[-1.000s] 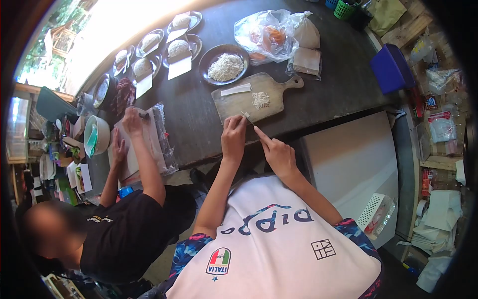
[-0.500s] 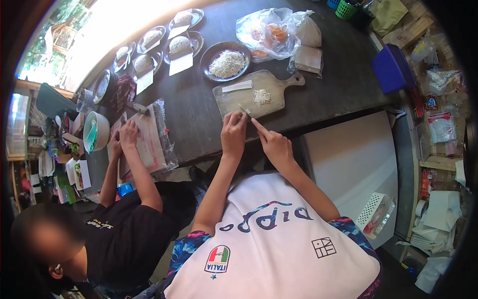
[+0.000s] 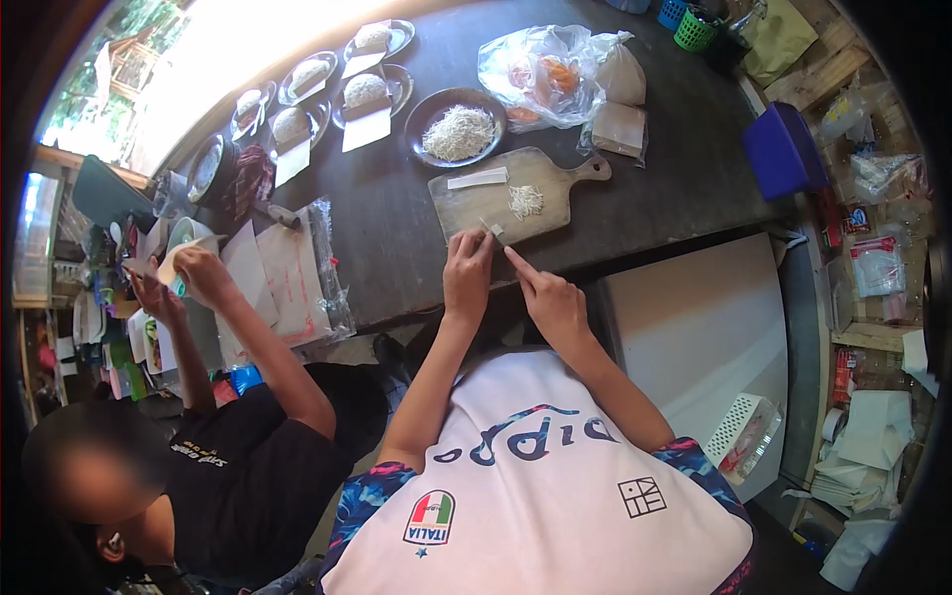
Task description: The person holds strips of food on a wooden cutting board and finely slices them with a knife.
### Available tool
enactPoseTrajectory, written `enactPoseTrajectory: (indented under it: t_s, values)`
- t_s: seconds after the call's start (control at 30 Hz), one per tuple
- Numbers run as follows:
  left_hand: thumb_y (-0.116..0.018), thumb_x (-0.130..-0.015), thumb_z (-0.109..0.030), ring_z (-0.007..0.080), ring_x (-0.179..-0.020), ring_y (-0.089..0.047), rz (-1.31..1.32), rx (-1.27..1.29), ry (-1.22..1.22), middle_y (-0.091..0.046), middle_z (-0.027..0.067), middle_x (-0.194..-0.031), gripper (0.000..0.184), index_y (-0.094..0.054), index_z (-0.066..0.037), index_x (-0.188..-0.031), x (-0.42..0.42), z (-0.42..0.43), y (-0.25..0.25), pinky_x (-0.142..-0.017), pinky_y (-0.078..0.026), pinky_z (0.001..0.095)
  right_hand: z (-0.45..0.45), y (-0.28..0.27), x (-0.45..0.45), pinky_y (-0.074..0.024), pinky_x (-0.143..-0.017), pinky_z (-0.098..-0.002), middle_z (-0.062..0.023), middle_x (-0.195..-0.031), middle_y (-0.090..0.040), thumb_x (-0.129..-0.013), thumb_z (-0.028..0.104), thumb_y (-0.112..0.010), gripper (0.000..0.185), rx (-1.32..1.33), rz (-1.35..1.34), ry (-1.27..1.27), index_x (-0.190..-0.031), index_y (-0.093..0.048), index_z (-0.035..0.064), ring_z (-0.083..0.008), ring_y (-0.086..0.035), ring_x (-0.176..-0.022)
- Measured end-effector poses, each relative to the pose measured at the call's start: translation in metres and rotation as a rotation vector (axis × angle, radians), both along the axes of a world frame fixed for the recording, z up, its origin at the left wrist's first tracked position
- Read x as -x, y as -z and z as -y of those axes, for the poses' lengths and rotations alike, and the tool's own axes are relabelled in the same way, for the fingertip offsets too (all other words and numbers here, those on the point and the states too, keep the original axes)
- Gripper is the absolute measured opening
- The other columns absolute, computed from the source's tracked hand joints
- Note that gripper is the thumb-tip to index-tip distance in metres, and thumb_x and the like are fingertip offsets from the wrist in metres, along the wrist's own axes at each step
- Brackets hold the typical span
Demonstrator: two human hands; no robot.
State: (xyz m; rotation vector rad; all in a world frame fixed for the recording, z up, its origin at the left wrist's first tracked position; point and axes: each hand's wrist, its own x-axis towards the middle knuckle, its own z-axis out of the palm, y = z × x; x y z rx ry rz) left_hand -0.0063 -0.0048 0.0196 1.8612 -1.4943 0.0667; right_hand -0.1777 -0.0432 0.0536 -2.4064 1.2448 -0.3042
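At the near edge of a wooden cutting board [image 3: 550,213], my left hand [image 3: 468,273] pinches a small pale piece [image 3: 496,229] of food, mostly covered by the fingertips. My right hand [image 3: 553,302] is beside it with the index finger stretched forward and the other fingers curled. It seems to grip a small knife, of which only a bit of thin blade shows by the pale piece; the handle is hidden. On the board lie a flat white strip [image 3: 477,178] and a small heap of thin white slivers [image 3: 526,201].
A bowl [image 3: 412,129] of white shreds stands behind the board. Plastic bags [image 3: 540,74] lie at the back, a purple box [image 3: 783,149] at the right. Several plates with rounded mounds [image 3: 364,91] stand far left. A co-worker [image 3: 248,456] at my left lifts a sheet over a bucket.
The co-worker's hands have moved left and up from the table, lifting a pale sheet. My hands stay almost in place at the board's edge; the view has shifted slightly.
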Motion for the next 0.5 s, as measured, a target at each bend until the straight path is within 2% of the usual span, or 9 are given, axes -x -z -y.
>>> enactPoseTrajectory:
  t_s: [0.1,0.2,0.3,0.4,0.5]
  values:
    - [-0.074,-0.093,-0.002,0.0332,-0.111,-0.065,0.014,-0.001,-0.007,-0.068,0.0099,-0.112,0.024,-0.078,-0.003,-0.117,0.0,0.002,0.003,-0.093,-0.056,0.0454,-0.007,-0.001,0.006,-0.0631,-0.063,-0.0524,-0.0157,-0.076,-0.072,-0.11,0.031,-0.059,0.052,-0.048,-0.046,0.002,-0.16,-0.052,0.0459,-0.0394,-0.076,-0.071]
    - [-0.073,-0.093,-0.002,0.0335,-0.112,-0.065,0.015,-0.005,0.003,-0.068,0.0102,-0.112,0.025,-0.077,-0.002,-0.117,0.0,0.0,0.001,-0.094,-0.056,0.0453,0.001,0.014,-0.004,-0.0631,-0.063,-0.052,-0.0151,-0.076,-0.072,-0.11,0.031,-0.06,0.053,0.018,0.038,0.008,-0.16,-0.051,0.0463,-0.0386,-0.076,-0.07]
    - [-0.073,-0.093,-0.002,0.0335,-0.113,-0.064,0.009,0.012,0.015,-0.068,0.011,-0.113,0.025,-0.076,-0.001,-0.118,-0.001,0.001,0.001,-0.096,-0.057,0.0447,0.006,0.008,-0.008,-0.0631,-0.063,-0.0522,-0.0145,-0.075,-0.072,-0.11,0.031,-0.06,0.053,0.001,0.048,-0.007,-0.16,-0.051,0.0464,-0.0384,-0.076,-0.07]
    - [-0.073,-0.093,-0.002,0.0334,-0.113,-0.065,0.018,0.019,-0.002,-0.069,0.0109,-0.113,0.024,-0.076,-0.001,-0.116,-0.002,0.001,0.006,-0.095,-0.057,0.0444,-0.006,-0.005,0.002,-0.0628,-0.062,-0.0522,-0.0145,-0.075,-0.071,-0.11,0.031,-0.06,0.052,-0.031,-0.056,0.004,-0.159,-0.052,0.0458,-0.0387,-0.076,-0.07]
    - [-0.074,-0.093,-0.002,0.0333,-0.113,-0.065,0.002,0.014,-0.01,-0.068,0.0107,-0.113,0.024,-0.076,0.0,-0.116,0.001,0.001,0.002,-0.094,-0.058,0.0441,-0.007,0.004,0.004,-0.0626,-0.062,-0.0519,-0.0147,-0.075,-0.071,-0.11,0.031,-0.06,0.052,-0.016,-0.011,0.004,-0.159,-0.053,0.0454,-0.0387,-0.075,-0.07]
